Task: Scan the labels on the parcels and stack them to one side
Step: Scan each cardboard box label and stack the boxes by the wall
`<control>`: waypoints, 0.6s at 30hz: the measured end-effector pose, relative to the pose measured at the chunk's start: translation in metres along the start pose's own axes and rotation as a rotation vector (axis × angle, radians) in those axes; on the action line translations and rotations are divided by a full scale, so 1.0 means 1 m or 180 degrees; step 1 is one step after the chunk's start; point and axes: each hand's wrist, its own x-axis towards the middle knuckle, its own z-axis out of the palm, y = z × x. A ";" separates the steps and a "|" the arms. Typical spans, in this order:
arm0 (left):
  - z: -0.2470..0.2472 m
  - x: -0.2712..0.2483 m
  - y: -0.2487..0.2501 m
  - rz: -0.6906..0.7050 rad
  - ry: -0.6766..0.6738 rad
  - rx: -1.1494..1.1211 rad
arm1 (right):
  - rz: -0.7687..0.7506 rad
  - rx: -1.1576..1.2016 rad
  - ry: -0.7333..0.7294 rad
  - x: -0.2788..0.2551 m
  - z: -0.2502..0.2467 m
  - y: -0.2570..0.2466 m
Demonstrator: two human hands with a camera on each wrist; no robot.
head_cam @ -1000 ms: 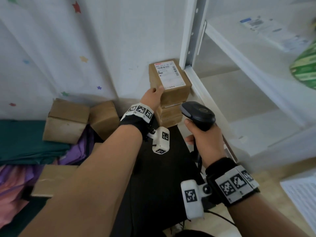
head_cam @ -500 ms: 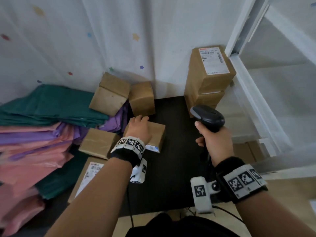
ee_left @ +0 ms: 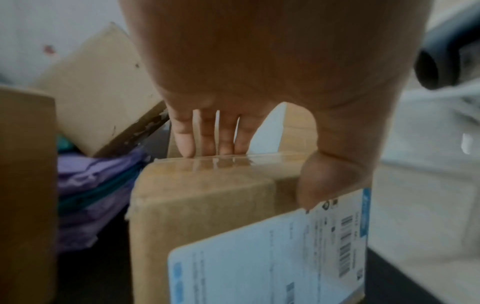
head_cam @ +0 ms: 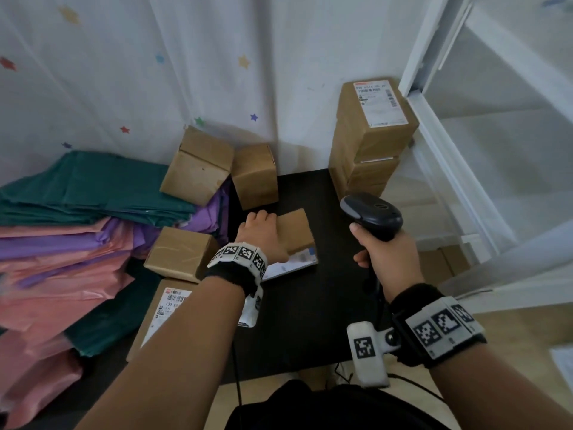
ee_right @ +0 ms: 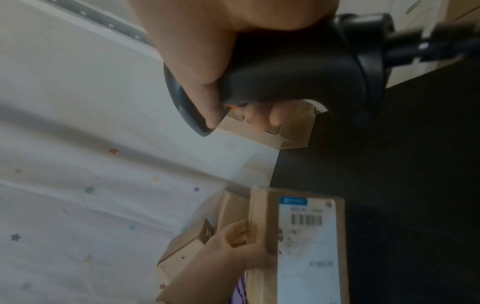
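Left hand (head_cam: 263, 237) clamped over a small cardboard parcel (head_cam: 296, 232) at the middle of the black bench (head_cam: 310, 305), fingers (ee_left: 205, 135) down the far side, thumb pressed on the near face beside the white label (ee_left: 272, 257). Label turned toward the body, barcode showing in the right wrist view. Right hand (head_cam: 387, 259) wrapped round the handle of a black scanner (head_cam: 372, 215), at 3 o'clock from the parcel, apart from it. Stack of boxes (head_cam: 369, 144) at 1 o'clock, labelled top box uppermost. Loose boxes (head_cam: 198, 166) at 11 o'clock, more at 8 o'clock, beside coloured mailing bags (head_cam: 77, 231) at 9 o'clock.
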 end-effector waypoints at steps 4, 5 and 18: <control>-0.007 -0.010 0.004 -0.0374 0.0124 -0.1498 | -0.0064 0.0040 0.0019 -0.004 -0.002 -0.002; -0.007 -0.013 0.004 -0.0451 0.0140 -0.2009 | -0.0102 0.0031 -0.0010 -0.006 -0.002 -0.003; 0.004 -0.036 -0.004 -0.0711 0.0056 -0.4512 | -0.0450 -0.0250 -0.0519 -0.035 0.007 -0.001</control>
